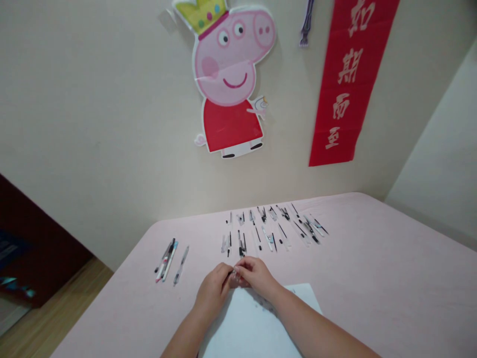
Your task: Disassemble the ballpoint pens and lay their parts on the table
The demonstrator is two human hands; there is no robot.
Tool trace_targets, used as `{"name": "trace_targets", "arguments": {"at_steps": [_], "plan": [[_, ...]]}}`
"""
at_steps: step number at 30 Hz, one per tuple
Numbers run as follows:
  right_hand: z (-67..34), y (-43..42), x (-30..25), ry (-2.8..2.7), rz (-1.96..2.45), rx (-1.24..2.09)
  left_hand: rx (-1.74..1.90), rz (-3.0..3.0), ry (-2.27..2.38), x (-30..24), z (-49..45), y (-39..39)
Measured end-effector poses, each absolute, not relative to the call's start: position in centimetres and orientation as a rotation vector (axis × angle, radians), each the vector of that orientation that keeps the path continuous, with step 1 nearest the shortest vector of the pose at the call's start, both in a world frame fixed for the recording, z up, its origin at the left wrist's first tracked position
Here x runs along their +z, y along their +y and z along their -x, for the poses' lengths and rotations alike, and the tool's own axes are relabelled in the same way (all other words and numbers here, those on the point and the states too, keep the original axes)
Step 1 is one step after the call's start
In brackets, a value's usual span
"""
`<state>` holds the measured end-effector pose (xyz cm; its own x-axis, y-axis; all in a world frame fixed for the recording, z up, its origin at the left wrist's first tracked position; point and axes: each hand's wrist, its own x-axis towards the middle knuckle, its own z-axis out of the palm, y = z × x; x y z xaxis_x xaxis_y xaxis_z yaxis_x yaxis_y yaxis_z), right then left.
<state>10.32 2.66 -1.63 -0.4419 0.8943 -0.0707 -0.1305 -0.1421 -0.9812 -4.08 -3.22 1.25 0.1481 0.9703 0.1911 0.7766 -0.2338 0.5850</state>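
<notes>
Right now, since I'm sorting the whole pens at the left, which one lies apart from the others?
The clear pen, lying alone, right of the bunched pens and closest to the left hand.

Indistinct tiny part (234, 273) between fingers (226, 272)

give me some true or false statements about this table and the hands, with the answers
1. The left hand and right hand pinch a clear piece between them. True.
2. The whole pens lie to the right of the hands. False: they lie to the left.
3. A white sheet lies under the forearms. True.
4. The loose pen parts are heaped in a box. False: they lie in rows on the pink table.
</notes>
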Motion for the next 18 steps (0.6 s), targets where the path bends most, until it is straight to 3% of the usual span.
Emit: {"name": "trace_targets", "arguments": {"at_steps": [18], "plan": [[-10.41, 2.79, -2.16, -1.382, 0.902, 1.65, 0.767, -1.997, 1.713, 1.76, 3.65, -3.34]]}}
